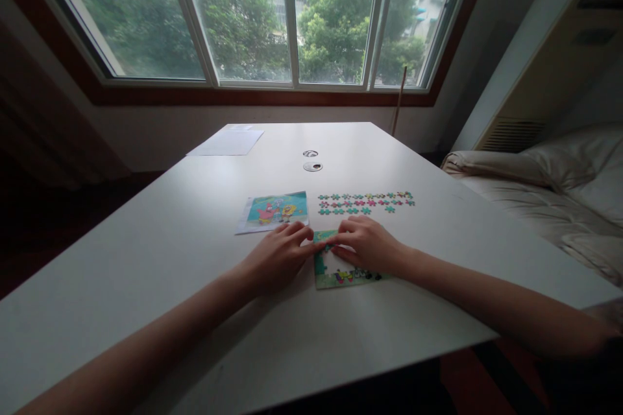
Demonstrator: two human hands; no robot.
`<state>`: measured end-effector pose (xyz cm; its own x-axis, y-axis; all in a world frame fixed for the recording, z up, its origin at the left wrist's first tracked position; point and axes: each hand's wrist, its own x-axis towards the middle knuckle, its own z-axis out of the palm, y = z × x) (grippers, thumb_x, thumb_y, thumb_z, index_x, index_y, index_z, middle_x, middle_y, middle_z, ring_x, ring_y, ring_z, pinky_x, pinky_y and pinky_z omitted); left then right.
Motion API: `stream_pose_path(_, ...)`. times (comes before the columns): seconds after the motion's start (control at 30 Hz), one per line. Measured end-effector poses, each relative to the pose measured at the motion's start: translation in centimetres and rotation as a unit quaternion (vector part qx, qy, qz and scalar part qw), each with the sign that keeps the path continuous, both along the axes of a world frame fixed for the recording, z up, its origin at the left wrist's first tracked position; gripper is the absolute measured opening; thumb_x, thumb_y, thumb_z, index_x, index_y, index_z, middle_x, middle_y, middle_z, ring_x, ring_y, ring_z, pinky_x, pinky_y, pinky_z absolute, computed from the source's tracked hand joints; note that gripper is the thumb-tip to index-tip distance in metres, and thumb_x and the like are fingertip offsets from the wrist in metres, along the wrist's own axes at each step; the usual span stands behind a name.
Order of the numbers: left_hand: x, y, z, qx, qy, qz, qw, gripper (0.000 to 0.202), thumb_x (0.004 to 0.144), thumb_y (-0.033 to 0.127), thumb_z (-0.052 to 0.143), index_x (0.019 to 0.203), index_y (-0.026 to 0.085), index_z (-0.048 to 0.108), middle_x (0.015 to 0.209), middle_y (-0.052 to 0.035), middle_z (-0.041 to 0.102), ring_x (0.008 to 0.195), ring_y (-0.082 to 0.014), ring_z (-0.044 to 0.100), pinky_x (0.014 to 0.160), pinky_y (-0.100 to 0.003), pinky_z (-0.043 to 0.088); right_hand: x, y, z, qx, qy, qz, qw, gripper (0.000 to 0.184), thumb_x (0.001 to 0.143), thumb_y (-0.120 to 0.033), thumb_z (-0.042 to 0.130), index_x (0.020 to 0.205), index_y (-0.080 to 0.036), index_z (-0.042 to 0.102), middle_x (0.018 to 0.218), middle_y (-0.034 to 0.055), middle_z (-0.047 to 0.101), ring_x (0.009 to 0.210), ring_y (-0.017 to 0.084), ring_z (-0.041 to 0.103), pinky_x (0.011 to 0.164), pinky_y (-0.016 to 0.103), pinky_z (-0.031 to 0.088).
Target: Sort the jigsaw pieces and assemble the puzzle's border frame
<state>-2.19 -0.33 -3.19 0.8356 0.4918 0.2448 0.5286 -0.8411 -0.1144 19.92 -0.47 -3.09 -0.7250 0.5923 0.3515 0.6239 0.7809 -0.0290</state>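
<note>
A small partly built jigsaw puzzle (pixel 341 271) lies on the white table (pixel 195 259) in front of me. My left hand (pixel 278 253) rests at its left edge, fingers curled, fingertip touching the puzzle's top left corner. My right hand (pixel 367 243) lies over the puzzle's upper part, fingers bent and pressed on a piece there. Just beyond the hands lies a cartoon reference picture (pixel 275 211). To its right, loose puzzle pieces (pixel 365 202) are laid out in rows.
A sheet of paper (pixel 228 141) lies at the far left of the table. Two round cable grommets (pixel 312 166) sit mid-table. A bed with pillows (pixel 549 188) stands to the right, and a wide window (pixel 292 13) lies ahead.
</note>
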Motion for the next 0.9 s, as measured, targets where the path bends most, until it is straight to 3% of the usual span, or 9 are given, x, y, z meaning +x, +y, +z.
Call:
stream_pose_path(0.23,0.5,-1.0,0.6,0.046,0.072,0.007,0.996,0.027,0.089,0.014,0.039,0.112,0.017,0.053,0.094,-0.0094,0.055,0.089,-0.0239,0.047,0.075,-0.036,0.04,0.0,-0.2,0.5,0.027,-0.053,0.01,0.998,0.022,0.087,-0.027,0.045,0.094,-0.021,0.065,0.076,0.0059,0.059,0.072,0.016,0.05,0.067,0.028,0.034)
stream_pose_path(0.6,0.1,-0.5,0.3,-0.03,-0.02,-0.002,0.999,0.031,0.086,0.008,0.038,0.107,0.022,0.057,0.097,-0.0078,0.055,0.09,-0.0205,0.048,0.076,-0.035,0.043,0.7,0.7,-0.2,-0.035,-0.01,0.022,0.999,0.024,0.085,-0.02,0.045,0.1,-0.024,0.064,0.072,0.0032,0.058,0.069,0.014,0.05,0.067,0.026,0.036)
stream_pose_path(0.8,-0.6,-0.6,0.3,-0.057,-0.026,-0.01,0.998,0.039,0.084,0.007,0.04,0.116,0.024,0.051,0.107,-0.0084,0.054,0.098,-0.0226,0.048,0.082,-0.039,0.043,2.2,1.0,1.2,-0.082,0.014,0.036,0.996,0.026,0.086,-0.022,0.046,0.108,-0.022,0.059,0.084,0.006,0.059,0.077,0.014,0.052,0.07,0.027,0.039)
stream_pose_path(0.9,-0.9,-0.6,0.4,-0.077,-0.029,-0.013,0.997,0.038,0.084,0.007,0.04,0.116,0.024,0.051,0.112,-0.0079,0.053,0.102,-0.0229,0.047,0.085,-0.04,0.042,4.3,1.8,2.1,-0.119,0.032,0.008,0.992,0.018,0.085,-0.021,0.047,0.097,-0.018,0.06,0.083,0.0054,0.059,0.077,0.014,0.052,0.071,0.027,0.04)
